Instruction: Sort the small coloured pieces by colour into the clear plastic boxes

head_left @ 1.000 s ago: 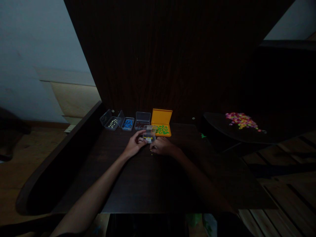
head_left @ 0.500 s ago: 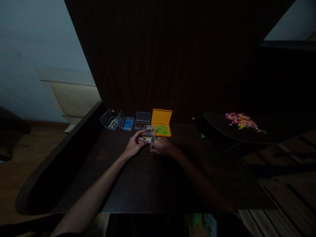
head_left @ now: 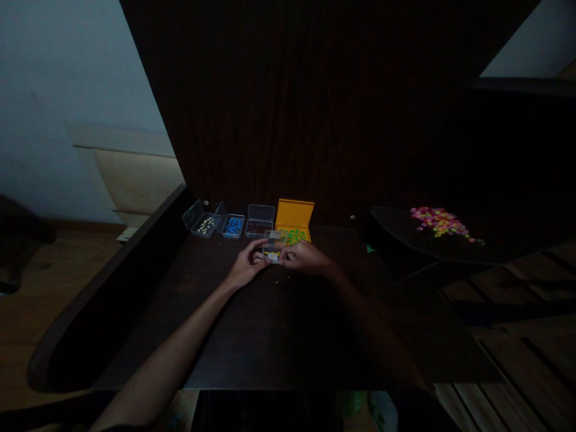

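Observation:
My left hand (head_left: 246, 263) grips the left side of a small clear plastic box (head_left: 272, 261), its lid raised. Yellow pieces (head_left: 270, 254) and a pale patch show in the box. At the box's right edge is my right hand (head_left: 306, 258), fingers closed in a pinch; whatever is between them is hidden. Just behind, an orange-yellow case (head_left: 294, 211) stands with its lid up, holding green pieces (head_left: 294, 235), partly covered by my right hand. Small yellow bits (head_left: 276, 282) lie on the dark table in front of the hands.
Along the back stand clear boxes with lids up, holding cream pieces (head_left: 206, 225), blue pieces (head_left: 233, 225) and dark reddish pieces (head_left: 258, 228). A pile of pink and yellow pieces (head_left: 441, 222) lies on a dark surface at right. A raised wooden side (head_left: 112, 282) borders the left.
My right hand has moved slightly up and right along the box, now covering part of the orange-yellow case. A second yellow bit shows on the table. My left hand keeps its grip.

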`<state>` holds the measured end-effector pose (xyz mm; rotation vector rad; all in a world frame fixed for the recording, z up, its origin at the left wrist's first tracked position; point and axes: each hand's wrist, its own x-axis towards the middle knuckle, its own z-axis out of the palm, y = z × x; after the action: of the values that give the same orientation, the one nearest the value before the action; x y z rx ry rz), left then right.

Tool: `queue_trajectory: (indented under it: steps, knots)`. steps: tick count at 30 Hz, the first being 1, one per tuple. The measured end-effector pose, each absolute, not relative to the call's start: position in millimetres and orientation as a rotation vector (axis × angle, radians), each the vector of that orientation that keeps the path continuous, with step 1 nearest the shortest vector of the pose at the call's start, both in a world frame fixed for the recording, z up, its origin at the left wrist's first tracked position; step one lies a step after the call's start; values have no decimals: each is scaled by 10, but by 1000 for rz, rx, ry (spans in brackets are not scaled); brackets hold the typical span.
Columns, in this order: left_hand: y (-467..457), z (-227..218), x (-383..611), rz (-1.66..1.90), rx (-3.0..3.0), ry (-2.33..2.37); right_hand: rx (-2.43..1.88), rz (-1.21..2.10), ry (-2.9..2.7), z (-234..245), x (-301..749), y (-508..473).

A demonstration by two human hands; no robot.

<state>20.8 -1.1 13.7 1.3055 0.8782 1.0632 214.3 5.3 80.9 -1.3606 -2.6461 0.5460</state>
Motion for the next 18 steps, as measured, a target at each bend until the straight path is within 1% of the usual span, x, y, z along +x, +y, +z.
queue_trajectory:
  steps: [5, 10, 18]
  knots:
    - [-70, 106, 284, 1011, 1297, 784, -1405, 420, -2592, 758, 2142, 72]
    - [-118, 104, 322, 965, 1317, 766, -1336, 443, -2710, 689, 2059, 39]
    - [-127, 113, 318, 972, 1333, 766, -1354, 455, -2730, 710, 2059, 18]
